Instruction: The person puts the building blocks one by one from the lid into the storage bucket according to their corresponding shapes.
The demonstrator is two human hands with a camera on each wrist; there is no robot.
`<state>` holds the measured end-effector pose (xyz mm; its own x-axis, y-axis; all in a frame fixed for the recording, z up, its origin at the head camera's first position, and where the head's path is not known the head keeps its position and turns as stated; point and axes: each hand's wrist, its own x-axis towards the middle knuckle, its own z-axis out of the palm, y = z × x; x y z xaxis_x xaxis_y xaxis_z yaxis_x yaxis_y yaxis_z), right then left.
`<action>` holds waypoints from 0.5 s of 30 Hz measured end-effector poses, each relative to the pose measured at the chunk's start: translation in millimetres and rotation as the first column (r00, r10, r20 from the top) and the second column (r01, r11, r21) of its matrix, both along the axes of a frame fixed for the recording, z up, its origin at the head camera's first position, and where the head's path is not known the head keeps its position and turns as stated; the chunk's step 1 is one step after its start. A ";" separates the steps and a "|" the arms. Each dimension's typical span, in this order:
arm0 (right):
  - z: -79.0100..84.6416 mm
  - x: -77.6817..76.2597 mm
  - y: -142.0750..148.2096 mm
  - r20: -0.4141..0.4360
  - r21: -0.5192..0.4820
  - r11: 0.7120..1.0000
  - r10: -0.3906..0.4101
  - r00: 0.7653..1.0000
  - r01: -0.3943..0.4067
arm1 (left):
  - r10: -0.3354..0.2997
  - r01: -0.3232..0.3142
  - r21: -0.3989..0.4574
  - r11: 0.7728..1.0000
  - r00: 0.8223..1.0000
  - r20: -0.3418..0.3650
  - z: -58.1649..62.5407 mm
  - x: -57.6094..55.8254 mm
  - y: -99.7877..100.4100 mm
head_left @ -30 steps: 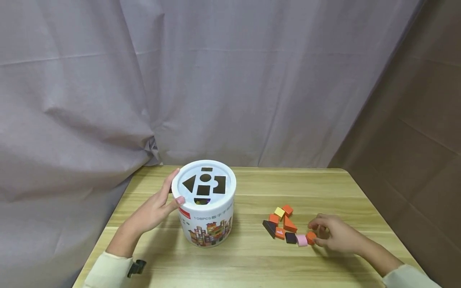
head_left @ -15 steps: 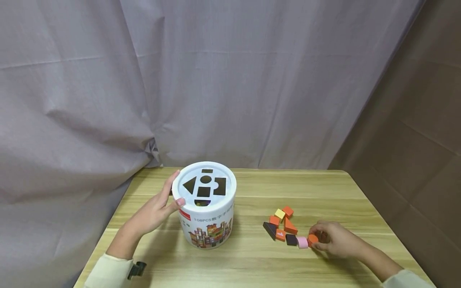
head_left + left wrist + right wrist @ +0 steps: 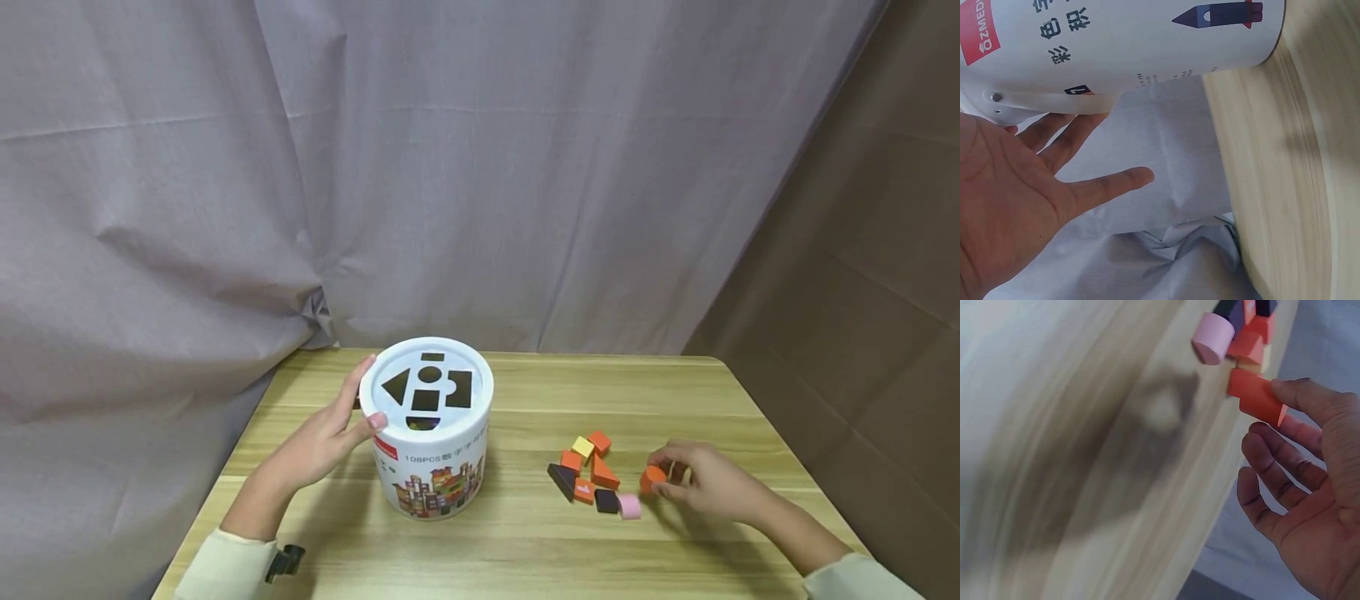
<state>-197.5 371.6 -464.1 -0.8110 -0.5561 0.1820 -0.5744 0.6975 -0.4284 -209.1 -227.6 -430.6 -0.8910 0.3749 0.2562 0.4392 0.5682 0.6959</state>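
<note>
Straight-fingered left hand (image 3: 318, 448) touches bucket (image 3: 431, 465) on wood-grain table (image 3: 600, 387) before grey curtain (image 3: 487, 183); right of bucket, right hand (image 3: 705, 481) pinches orange cylinder (image 3: 650, 480).

Block bucket (image 3: 431, 471) sits on tabletop (image 3: 525, 558), left of loose blocks (image 3: 602, 473); cylinder block (image 3: 651, 478) right of them in right hand (image 3: 708, 482); curtain (image 3: 480, 183) behind tabletop.

Your worktop (image 3: 525, 554) has a pale, streaked wood grain. You have a white printed bucket (image 3: 431, 475) standing upright on it; to the bucket's right lie a yellow block (image 3: 582, 450), a pink block (image 3: 630, 507), two dark blocks (image 3: 562, 481) and several orange blocks (image 3: 603, 473), loosely clustered.
</note>
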 end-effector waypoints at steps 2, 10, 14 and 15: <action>4.2 -1.0 -1.7 -0.014 -0.004 1.000 -0.005 1.000 0.005 | 0.001 -0.001 -0.002 1.000 1.000 0.009 0.9 -0.2 0.1; 22.2 -0.9 -15.9 -0.002 -0.016 0.999 -0.040 0.999 0.040 | 0.000 0.000 -0.011 1.000 1.000 0.017 2.0 -0.1 0.1; 32.1 -1.4 -26.5 -0.081 -0.050 0.999 -0.026 0.996 0.022 | -0.008 0.008 0.001 1.000 1.000 0.021 2.0 1.0 0.1; 35.0 -2.1 -29.7 -0.108 -0.057 0.998 -0.022 0.994 0.016 | -0.008 0.008 0.003 1.000 1.000 0.020 1.9 1.1 0.0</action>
<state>-199.5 341.9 -429.2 -0.7952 -0.5272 0.2996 -0.6063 0.6854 -0.4033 -208.1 -227.6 -428.7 -0.8932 0.3809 0.2391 0.4291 0.5627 0.7065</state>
